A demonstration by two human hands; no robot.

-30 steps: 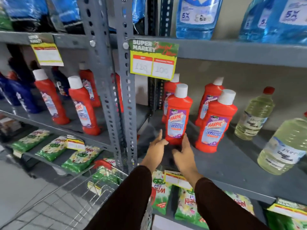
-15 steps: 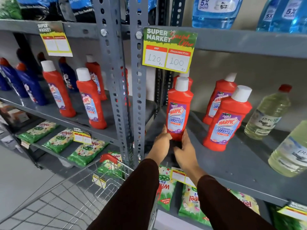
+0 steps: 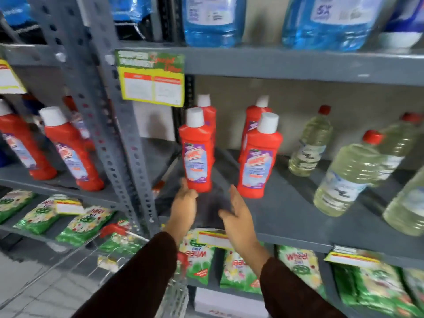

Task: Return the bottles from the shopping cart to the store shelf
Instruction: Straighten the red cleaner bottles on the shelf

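Observation:
A red cleaner bottle point(image 3: 196, 154) with a white cap and purple label stands upright on the grey shelf point(image 3: 286, 214), near its left post. My left hand point(image 3: 183, 208) is just below it, thumb and fingertips against its base, not wrapped around it. My right hand point(image 3: 238, 216) hovers open to the bottle's lower right, apart from it. More red bottles point(image 3: 258, 157) of the same kind stand beside and behind it. The wire shopping cart point(image 3: 68, 271) with a red handle piece point(image 3: 112, 229) is at the lower left; its contents are not visible.
Clear oil bottles point(image 3: 344, 175) with red caps fill the shelf's right side. The perforated post point(image 3: 119, 134) divides off the left bay with more red bottles point(image 3: 71, 150). Blue liquid jugs point(image 3: 213, 19) sit above, green detergent packs point(image 3: 199, 258) below. A price tag point(image 3: 151, 79) hangs overhead.
My right hand has come off the bottle's base and drawn back to the right. My left hand stays at the base. The view has shifted slightly and blurred.

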